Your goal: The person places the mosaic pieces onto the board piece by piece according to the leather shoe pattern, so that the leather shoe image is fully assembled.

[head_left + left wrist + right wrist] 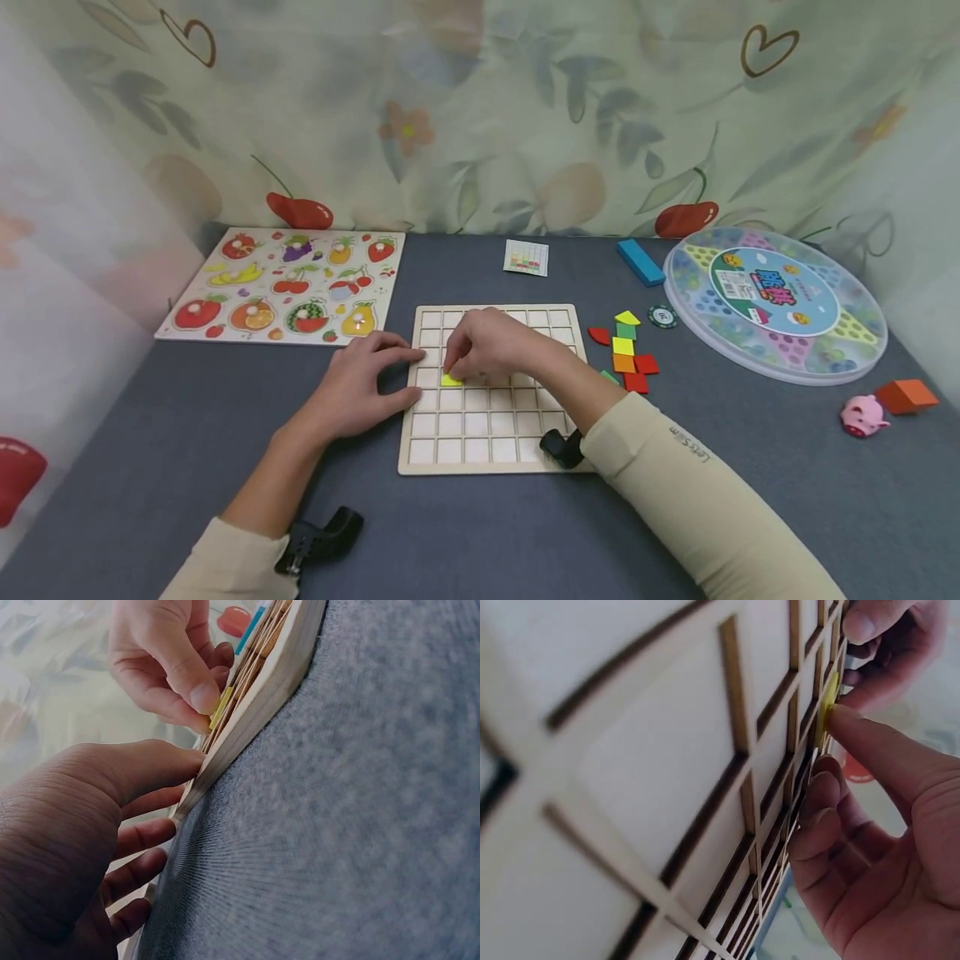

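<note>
A pale wooden grid board (pixel 438 427) with square recesses lies in front of me. Over its left part, my right hand (pixel 491 343) pinches a small yellow tile (pixel 451 380) between thumb and fingers, low against the grid. The same yellow tile (pixel 826 709) shows edge-on in the right wrist view, at the thumb tip. My left hand (pixel 367 383) rests at the board's left edge, thumb and fingers spread and touching it. In the left wrist view the left thumb lies against the board's side (pixel 247 724). The tile's full shape is hidden by the fingers.
Right of the board lie several coloured tiles (pixel 623 363) and a poker chip (pixel 663 317). Behind are a pattern card (pixel 527 257) and a blue block (pixel 641 262). A fruit puzzle board (pixel 247 312) sits left; a round game box (pixel 776 304), pink pig (pixel 862 415) and orange block (pixel 906 397) right.
</note>
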`<state>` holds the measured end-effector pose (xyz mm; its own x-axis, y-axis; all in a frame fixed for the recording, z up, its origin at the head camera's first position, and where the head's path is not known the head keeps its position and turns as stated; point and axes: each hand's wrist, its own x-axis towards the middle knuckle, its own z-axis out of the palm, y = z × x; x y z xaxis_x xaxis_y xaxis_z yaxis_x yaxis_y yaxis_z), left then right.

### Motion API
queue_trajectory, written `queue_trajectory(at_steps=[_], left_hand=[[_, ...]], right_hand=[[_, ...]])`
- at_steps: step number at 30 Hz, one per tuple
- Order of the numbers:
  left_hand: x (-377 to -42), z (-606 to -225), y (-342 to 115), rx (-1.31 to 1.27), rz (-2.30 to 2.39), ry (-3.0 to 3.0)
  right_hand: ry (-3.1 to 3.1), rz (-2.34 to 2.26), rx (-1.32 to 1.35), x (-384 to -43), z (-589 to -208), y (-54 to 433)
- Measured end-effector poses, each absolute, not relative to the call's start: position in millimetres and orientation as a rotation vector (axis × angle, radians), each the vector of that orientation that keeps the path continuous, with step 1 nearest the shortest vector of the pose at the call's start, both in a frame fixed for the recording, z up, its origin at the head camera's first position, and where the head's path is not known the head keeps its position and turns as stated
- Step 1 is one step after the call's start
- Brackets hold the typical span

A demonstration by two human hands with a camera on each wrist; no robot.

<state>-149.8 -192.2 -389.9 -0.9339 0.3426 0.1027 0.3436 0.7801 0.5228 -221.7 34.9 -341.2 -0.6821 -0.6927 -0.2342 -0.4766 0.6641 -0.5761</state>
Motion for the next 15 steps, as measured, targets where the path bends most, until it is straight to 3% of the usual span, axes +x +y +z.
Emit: queue_trajectory(at_steps=[15], left_hand=[[-150,-389,-192,-0.565,-0.89,-2.972]], right_hand=[[2.459,-0.745,-0.895,-220,-327,73]])
